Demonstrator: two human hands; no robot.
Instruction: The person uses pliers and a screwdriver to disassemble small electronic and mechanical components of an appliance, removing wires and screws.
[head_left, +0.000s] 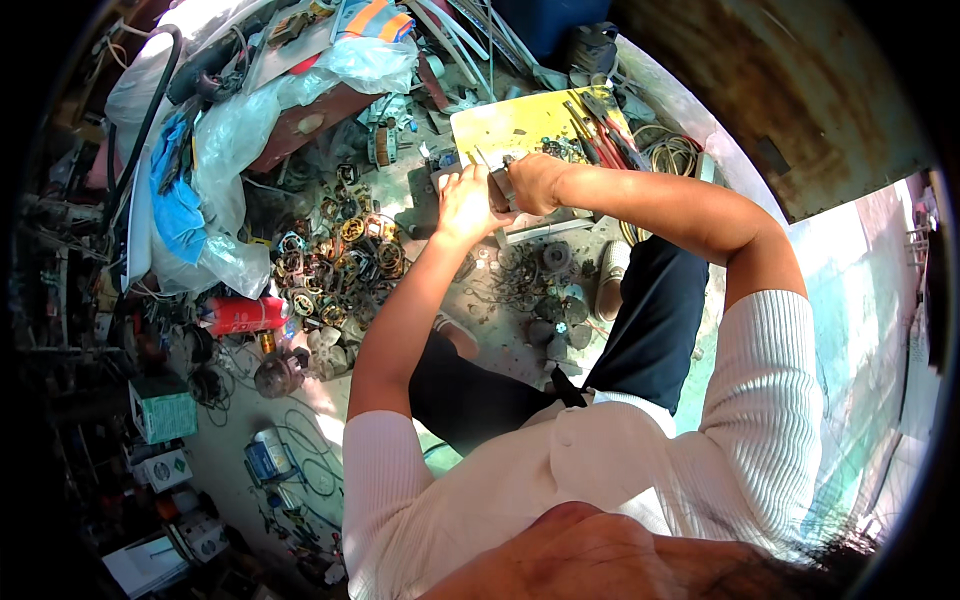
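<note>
My left hand bends over a small work spot in front of me, its fingers curled down and its thumb toward the right. What lies under those fingers is mostly hidden. Close beside it, my right hand is closed in a fist around a grey metal tool, whose exact kind I cannot make out. Just beyond both hands lies a yellow board with dark bits scattered on it. Red-handled and dark hand tools rest on its right part.
A heap of small motor parts and copper coils covers the floor at left. Dark round parts sit between my feet. Farther left are a red cylinder and plastic sheeting. Coiled wire lies right of the board.
</note>
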